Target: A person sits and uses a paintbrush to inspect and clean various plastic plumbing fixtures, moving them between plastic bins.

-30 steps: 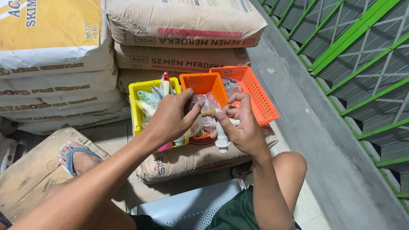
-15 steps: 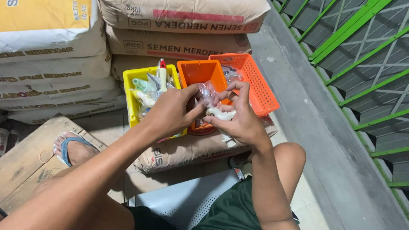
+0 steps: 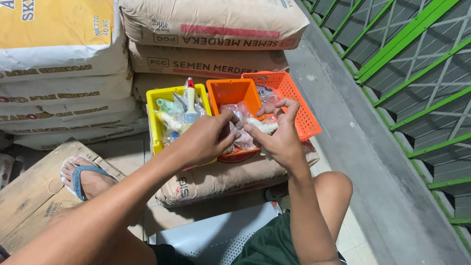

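The right hand (image 3: 279, 140) is pinching a small white pipe fitting (image 3: 262, 126) between thumb and fingers, the grip closed on it, with the index and middle fingers arching above. The left hand (image 3: 203, 140) is meeting it from the other side, its fingertips pressing together against the near end of the same fitting; whether it is truly gripping or only touching cannot be told. Both hands are hovering just above the orange bin (image 3: 230, 93), which is holding clear plastic bags (image 3: 235, 110) of small parts. Just beside it to the left, a yellow bin (image 3: 157, 132) is carrying a paintbrush (image 3: 190, 100) standing upright among more bagged fittings. To the right, touching the orange bin, an orange mesh basket (image 3: 294, 105) is sitting. All three containers are resting on a brown cement sack (image 3: 221, 179); further sacks (image 3: 211, 24) are lying stacked behind. A sandalled foot (image 3: 83, 179) is resting on a wooden board (image 3: 29, 196) at lower left.
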